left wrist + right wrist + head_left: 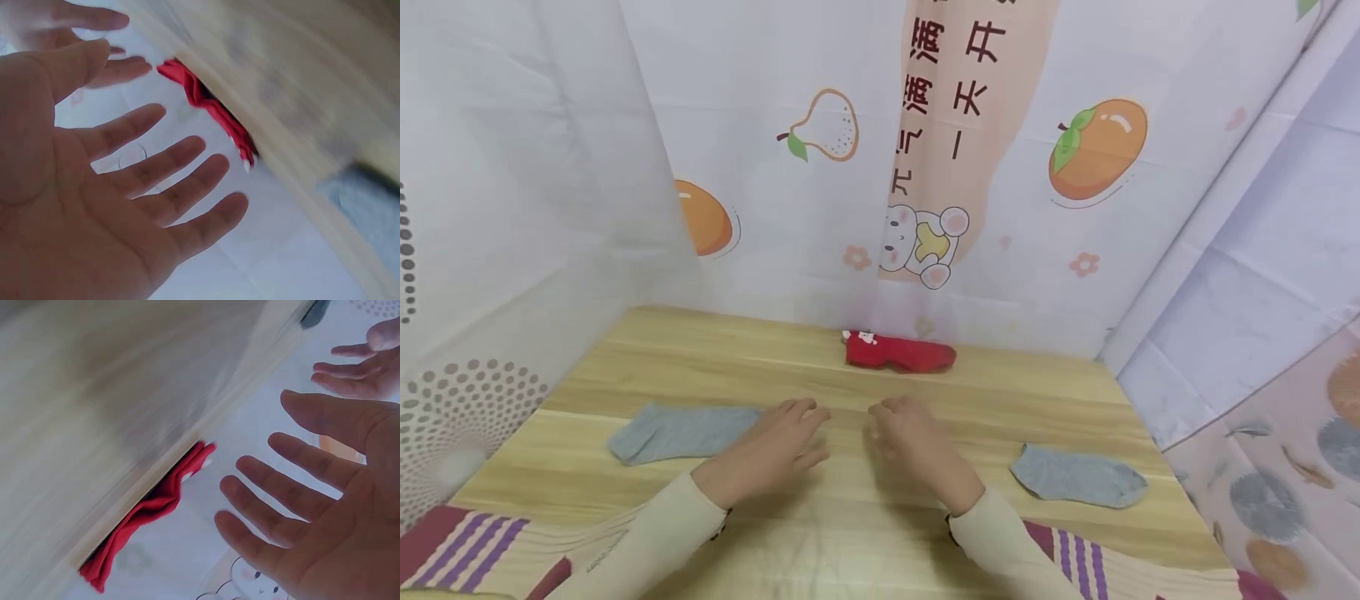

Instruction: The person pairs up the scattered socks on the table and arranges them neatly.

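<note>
My left hand (775, 446) hovers over the table with its fingers spread and nothing in them. It is nearest to a grey sock (681, 432), whose right end it partly hides in the head view. Facing it, my right hand (917, 442) is also above the table and holds nothing; both wrist views show straight fingers. A red sock (902, 352) with white figures at its cuff lies flat beyond both hands. To the right lies a second grey sock (1078, 476). Cream socks with purple stripes lie at the front left (482, 550) and front right (1120, 567), partly behind my forearms.
The wood-grain table (820, 533) holds all the socks. A white curtain (760, 217) printed with fruit and writing hangs at its back edge. More cloth hangs along the left side (490, 250) and right side (1247, 333).
</note>
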`<state>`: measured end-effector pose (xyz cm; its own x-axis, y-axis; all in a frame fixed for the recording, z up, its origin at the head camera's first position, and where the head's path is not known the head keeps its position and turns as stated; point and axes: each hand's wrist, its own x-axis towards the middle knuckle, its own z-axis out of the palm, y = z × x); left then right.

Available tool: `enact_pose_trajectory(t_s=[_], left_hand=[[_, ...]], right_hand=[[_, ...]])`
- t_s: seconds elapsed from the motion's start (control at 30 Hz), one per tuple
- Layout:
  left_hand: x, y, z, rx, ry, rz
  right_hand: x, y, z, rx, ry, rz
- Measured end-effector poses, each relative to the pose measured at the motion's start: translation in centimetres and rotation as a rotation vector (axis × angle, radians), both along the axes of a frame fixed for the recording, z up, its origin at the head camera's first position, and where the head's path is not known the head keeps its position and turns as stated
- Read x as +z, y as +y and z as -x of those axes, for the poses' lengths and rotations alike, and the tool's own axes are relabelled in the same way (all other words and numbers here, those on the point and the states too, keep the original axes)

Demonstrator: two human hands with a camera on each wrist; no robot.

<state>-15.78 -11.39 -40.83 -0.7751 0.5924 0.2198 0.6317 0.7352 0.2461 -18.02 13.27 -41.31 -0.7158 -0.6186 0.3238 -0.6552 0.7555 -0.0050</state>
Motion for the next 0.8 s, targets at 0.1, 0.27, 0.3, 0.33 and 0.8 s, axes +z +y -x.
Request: enact_pose_trajectory(t_s=[0.1,0.27,0.3,0.33,0.8], left_hand=[[0.3,-1.4,0.2,0.027,-0.013,0.007],[2.1,-4.1,0.9,0.111,-0.038,0.009],[2.4,-4.5,1.0,0.129,-0.052,0.006],[2.8,-5.0,1.2,0.143,-0.062,0.001],[3.7,-11.9,4.3,0.23,-0.245,0.0]], right_hand=[[-0.3,-1.2,-0.4,0.007,-0.043,-0.013],[0.0,-3.2,-0.5,0.024,-0.087,-0.006],[0.2,-3.6,-0.5,0.024,-0.094,-0.002],[0.4,-4.0,-0.5,0.026,-0.101,-0.001],[1.6,-9.5,0.2,0.086,-0.082,-0.019]])
